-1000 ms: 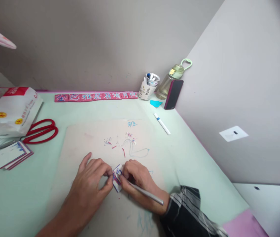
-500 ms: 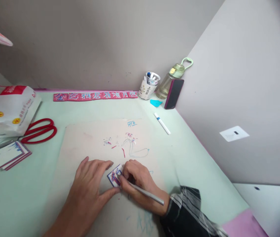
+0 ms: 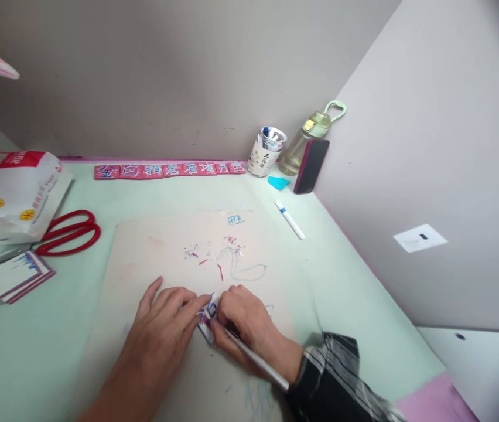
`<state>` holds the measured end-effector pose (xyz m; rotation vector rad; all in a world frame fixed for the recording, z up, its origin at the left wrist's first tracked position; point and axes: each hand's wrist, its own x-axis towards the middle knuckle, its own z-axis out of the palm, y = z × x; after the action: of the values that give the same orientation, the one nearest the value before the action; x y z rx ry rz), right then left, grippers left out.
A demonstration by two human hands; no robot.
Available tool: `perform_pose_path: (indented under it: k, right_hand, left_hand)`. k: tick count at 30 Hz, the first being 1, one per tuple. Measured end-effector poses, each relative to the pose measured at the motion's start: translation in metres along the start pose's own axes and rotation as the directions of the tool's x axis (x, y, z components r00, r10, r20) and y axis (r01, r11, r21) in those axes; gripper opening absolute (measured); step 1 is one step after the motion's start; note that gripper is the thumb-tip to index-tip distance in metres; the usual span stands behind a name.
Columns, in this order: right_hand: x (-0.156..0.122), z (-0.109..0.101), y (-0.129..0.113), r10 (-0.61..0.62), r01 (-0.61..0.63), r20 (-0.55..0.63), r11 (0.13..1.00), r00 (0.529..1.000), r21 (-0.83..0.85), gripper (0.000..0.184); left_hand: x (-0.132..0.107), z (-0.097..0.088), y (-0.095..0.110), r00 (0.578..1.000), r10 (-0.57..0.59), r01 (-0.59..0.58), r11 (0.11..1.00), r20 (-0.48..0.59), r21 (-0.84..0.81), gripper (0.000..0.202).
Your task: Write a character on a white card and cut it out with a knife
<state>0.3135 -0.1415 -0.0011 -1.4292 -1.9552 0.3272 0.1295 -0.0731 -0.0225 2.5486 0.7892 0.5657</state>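
A small white card or block (image 3: 206, 333) with dark blue edges and blue and red marks lies tilted on the beige board (image 3: 133, 246). My left hand (image 3: 166, 319) rests on the board, its index fingertip pressing the piece's upper left part; the thumb is hidden. My right hand (image 3: 243, 316) is closed around a slim silver pen-shaped tool (image 3: 260, 364). The tool slants back toward the wrist, and its tip is hidden by the fingers at the piece. Small red and blue scraps (image 3: 219, 271) lie on the board beyond my hands.
Red-handled scissors (image 3: 69, 234), several stacked cards (image 3: 14, 278) and a white plastic packet (image 3: 16, 196) lie left. Along the wall runs a row of pink character tiles (image 3: 170, 170). A pen jar (image 3: 262, 157), bottle (image 3: 296, 149), phone (image 3: 311, 167) and white marker (image 3: 290, 220) stand or lie right.
My left index finger has moved right onto the piece, and the thumb has drawn back out of sight. The piece looks turned. The silver tool's rear end has dropped slightly.
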Motion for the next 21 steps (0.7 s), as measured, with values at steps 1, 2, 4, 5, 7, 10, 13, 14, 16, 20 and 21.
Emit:
perform_pose_path:
  k: [1, 2, 4, 5, 7, 10, 13, 14, 16, 20, 21]
  right_hand:
    - [0.000, -0.001, -0.001, 0.012, -0.012, 0.007, 1.000, 1.000, 0.002, 0.024]
    - [0.001, -0.002, -0.001, 0.025, -0.025, 0.019, 1.000, 0.999, 0.006, 0.024]
    - [0.002, -0.003, -0.002, 0.046, -0.046, 0.041, 0.999, 0.998, 0.013, 0.024]
    - [0.002, -0.004, -0.003, 0.051, -0.052, 0.044, 0.999, 0.998, 0.014, 0.024]
    - [0.002, -0.004, -0.003, 0.059, -0.060, 0.041, 0.998, 0.997, 0.015, 0.024]
    - [0.001, -0.003, -0.003, 0.077, -0.078, 0.038, 0.997, 0.996, 0.027, 0.024]
    - [0.000, -0.002, -0.002, 0.112, -0.115, 0.044, 0.991, 0.993, 0.064, 0.024]
    - [0.000, -0.002, -0.002, 0.125, -0.128, 0.045, 0.989, 0.991, 0.077, 0.025]
    - [0.000, -0.002, -0.002, 0.146, -0.150, 0.048, 0.984, 0.988, 0.097, 0.026]
    - [0.001, -0.004, -0.003, 0.195, -0.203, 0.073, 0.970, 0.978, 0.131, 0.027]
    - [0.001, -0.005, -0.003, 0.211, -0.221, 0.082, 0.965, 0.974, 0.143, 0.027]
  left_hand:
    - [0.001, -0.001, 0.000, 1.000, 0.006, -0.006, 1.000, -0.007, -0.001, 0.031]
    - [0.002, -0.002, 0.000, 1.000, 0.009, -0.009, 1.000, -0.012, -0.003, 0.029]
    - [0.004, -0.005, 0.001, 1.000, 0.009, -0.009, 1.000, -0.020, -0.009, 0.024]
    - [0.006, -0.005, 0.002, 1.000, 0.005, -0.005, 1.000, -0.022, -0.012, 0.022]
    - [0.010, -0.006, 0.003, 1.000, -0.003, 0.002, 1.000, -0.021, -0.016, 0.020]
    - [0.014, -0.003, 0.006, 1.000, -0.029, 0.029, 1.000, -0.006, -0.003, 0.021]
    - [0.014, 0.000, 0.008, 0.999, -0.051, 0.050, 0.998, 0.002, 0.033, 0.025]
    - [0.013, 0.000, 0.007, 0.999, -0.046, 0.046, 0.998, 0.007, 0.037, 0.026]
    - [0.010, -0.002, 0.005, 0.999, -0.039, 0.039, 0.999, 0.001, 0.030, 0.025]
    - [0.002, -0.008, -0.003, 0.992, -0.086, 0.089, 0.996, -0.091, 0.028, 0.018]
    - [0.000, -0.008, -0.003, 0.990, -0.099, 0.103, 0.994, -0.104, 0.030, 0.014]
